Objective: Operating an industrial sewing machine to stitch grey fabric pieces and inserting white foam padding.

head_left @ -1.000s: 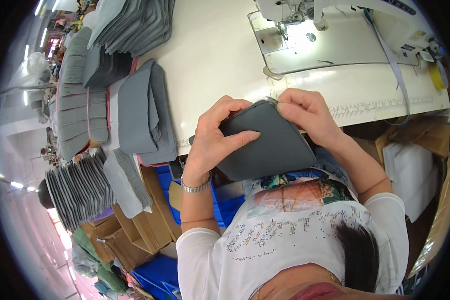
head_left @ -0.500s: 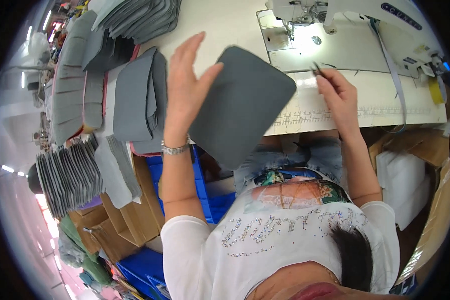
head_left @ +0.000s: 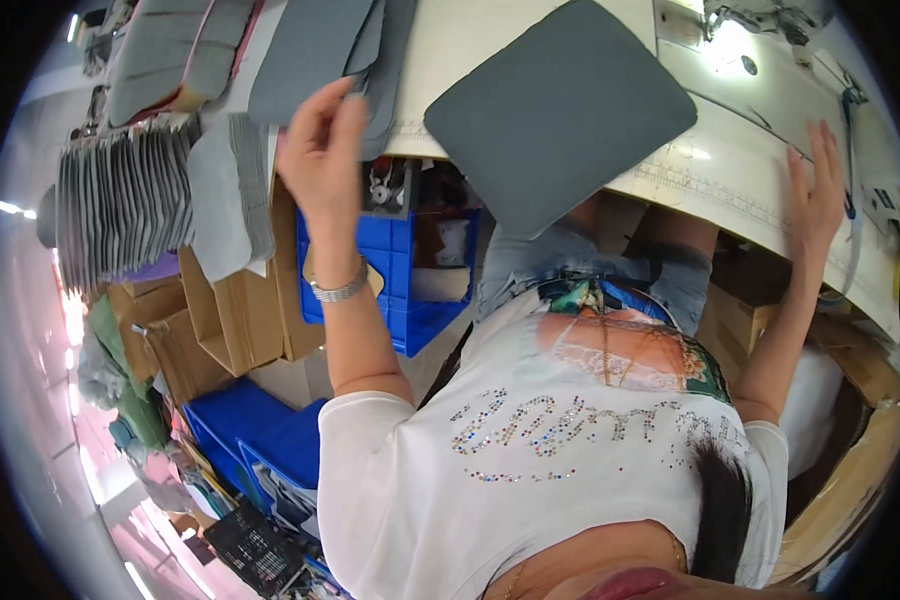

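A grey fabric panel with rounded corners (head_left: 560, 110) lies flat on the white sewing table (head_left: 740, 180), its near corner hanging over the table's edge. Neither hand touches it. My left hand (head_left: 322, 160), with a metal bracelet at the wrist, is raised with fingers apart beside a pile of grey cut pieces (head_left: 315, 50) to the left of the panel; it holds nothing. My right hand (head_left: 815, 190) rests flat and spread on the table at the right, close to the sewing machine (head_left: 760, 20).
Fanned stacks of grey pieces (head_left: 120, 200) stand at the left. Blue plastic crates (head_left: 410, 270) and cardboard boxes (head_left: 220, 310) sit under and beside the table. Another brown box (head_left: 850, 480) is at the lower right. A ruler strip runs along the table's front edge.
Both hands held the grey panel in front of me a second ago. It now lies on the table, released. My left hand has moved left toward the grey pile; my right hand rests by the machine.
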`<state>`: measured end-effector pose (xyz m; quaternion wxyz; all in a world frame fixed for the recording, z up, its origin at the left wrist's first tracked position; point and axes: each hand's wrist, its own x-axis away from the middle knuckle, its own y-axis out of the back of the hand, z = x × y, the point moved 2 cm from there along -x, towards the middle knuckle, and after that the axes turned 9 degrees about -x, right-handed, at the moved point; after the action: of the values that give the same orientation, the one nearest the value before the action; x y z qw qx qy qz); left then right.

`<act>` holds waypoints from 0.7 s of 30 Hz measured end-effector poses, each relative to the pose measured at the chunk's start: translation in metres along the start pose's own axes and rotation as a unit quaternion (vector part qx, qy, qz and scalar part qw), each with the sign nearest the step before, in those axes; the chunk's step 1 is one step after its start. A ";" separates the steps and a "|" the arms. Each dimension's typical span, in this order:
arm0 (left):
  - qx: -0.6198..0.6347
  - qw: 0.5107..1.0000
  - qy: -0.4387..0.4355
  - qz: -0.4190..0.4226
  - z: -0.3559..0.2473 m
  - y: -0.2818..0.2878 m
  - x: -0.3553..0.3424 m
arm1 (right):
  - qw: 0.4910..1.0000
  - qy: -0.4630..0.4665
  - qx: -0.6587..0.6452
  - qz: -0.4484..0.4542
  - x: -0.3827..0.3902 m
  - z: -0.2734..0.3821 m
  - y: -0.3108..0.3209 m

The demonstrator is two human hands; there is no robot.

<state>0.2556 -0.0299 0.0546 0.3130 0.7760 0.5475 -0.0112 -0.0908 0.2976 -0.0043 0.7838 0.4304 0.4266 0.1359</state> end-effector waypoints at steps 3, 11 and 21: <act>-0.151 0.940 -0.242 0.185 -0.031 -0.036 0.028 | 0.981 0.040 -0.179 0.057 -0.004 0.045 -0.023; -0.112 0.914 -0.244 0.303 -0.006 -0.051 0.039 | 0.949 0.185 -0.155 0.201 -0.016 0.113 -0.046; -0.183 0.903 -0.307 0.239 0.003 -0.030 0.053 | 0.972 0.050 -0.188 0.134 0.005 0.060 -0.026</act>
<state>0.2519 0.0192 0.0186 0.5954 0.7706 0.2153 -0.0732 -0.0449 0.2520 -0.0117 0.8028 0.3210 0.3705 0.3395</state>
